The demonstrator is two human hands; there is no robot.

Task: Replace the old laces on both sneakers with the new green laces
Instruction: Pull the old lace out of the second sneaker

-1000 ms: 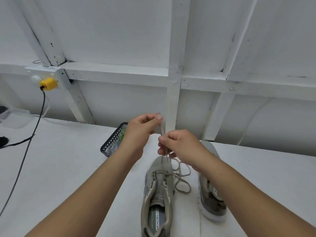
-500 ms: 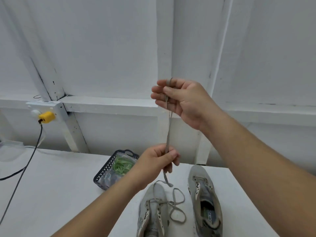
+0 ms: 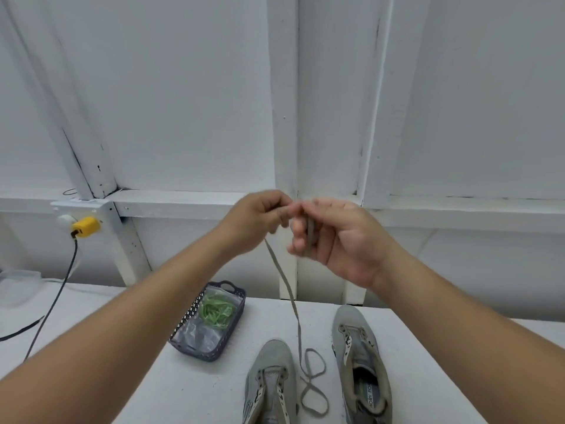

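Observation:
Two grey sneakers stand on the white table, the left sneaker (image 3: 270, 381) and the right sneaker (image 3: 360, 356), both with bare eyelets. An old grey lace (image 3: 292, 304) runs from my raised hands down to loops lying on the table between the shoes. My left hand (image 3: 260, 220) pinches the lace near its upper part. My right hand (image 3: 333, 240) holds a length of the same lace across its curled fingers. Both hands meet in mid-air in front of the wall. The new green laces (image 3: 217, 312) lie in a plastic bag inside a dark basket (image 3: 234, 290).
The white table (image 3: 122, 377) meets a white framed wall. A yellow plug (image 3: 85, 226) sits in a wall socket at left, its black cable (image 3: 52, 307) trailing over the table. A clear plastic container (image 3: 15, 283) is at the far left edge.
My right hand has come down from high up and my left hand has risen, so both now meet. The lace has come free of the left sneaker and hangs longer.

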